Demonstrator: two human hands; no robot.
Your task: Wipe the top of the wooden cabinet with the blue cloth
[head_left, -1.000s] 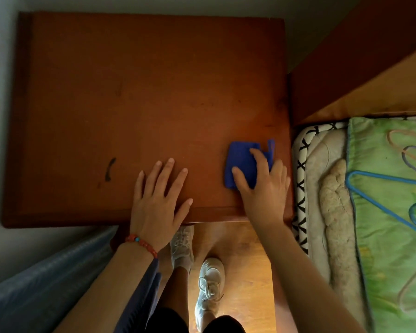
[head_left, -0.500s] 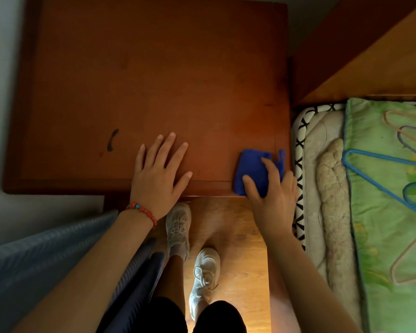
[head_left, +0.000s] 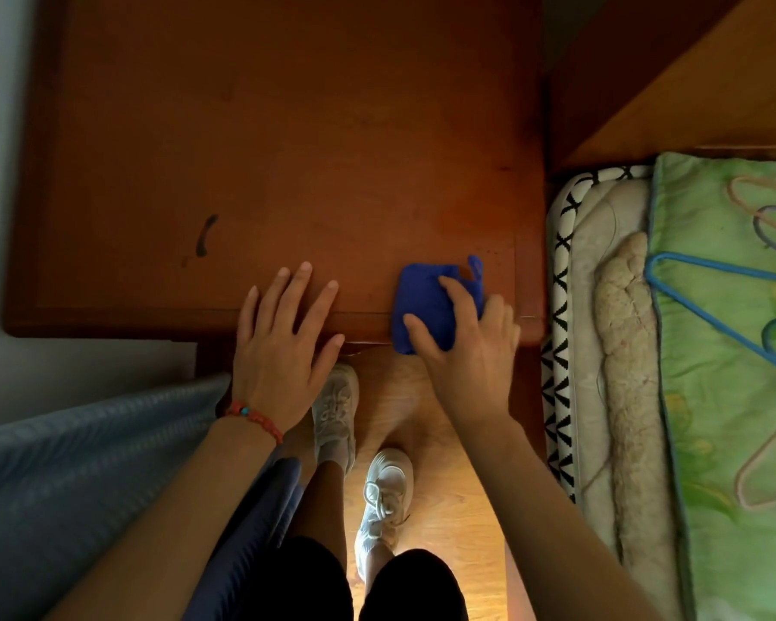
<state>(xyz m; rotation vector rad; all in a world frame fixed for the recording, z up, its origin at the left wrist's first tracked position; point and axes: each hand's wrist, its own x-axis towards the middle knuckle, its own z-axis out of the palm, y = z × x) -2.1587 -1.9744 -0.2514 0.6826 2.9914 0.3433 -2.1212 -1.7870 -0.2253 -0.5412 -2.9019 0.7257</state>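
Note:
The wooden cabinet [head_left: 287, 150] fills the upper middle of the head view, its reddish-brown top seen from above. A folded blue cloth [head_left: 422, 302] lies at the top's near right corner, overhanging the front edge. My right hand [head_left: 467, 351] presses down on the cloth with fingers spread over it. My left hand [head_left: 283, 338], with a red bead bracelet at the wrist, rests flat on the front edge to the left of the cloth, fingers apart, holding nothing. A dark mark [head_left: 205, 235] shows on the top at the left.
A bed with a green quilt [head_left: 735, 396] and coloured hangers [head_left: 713, 302] lies close on the right. A wooden headboard [head_left: 668, 73] rises at the upper right. Grey-blue fabric [head_left: 63, 477] hangs at the lower left. My feet in white shoes [head_left: 377, 499] stand on the wooden floor.
My right hand has dragged the blue cloth toward me to the cabinet's front edge, then a little leftward. The left hand has stayed flat on the edge.

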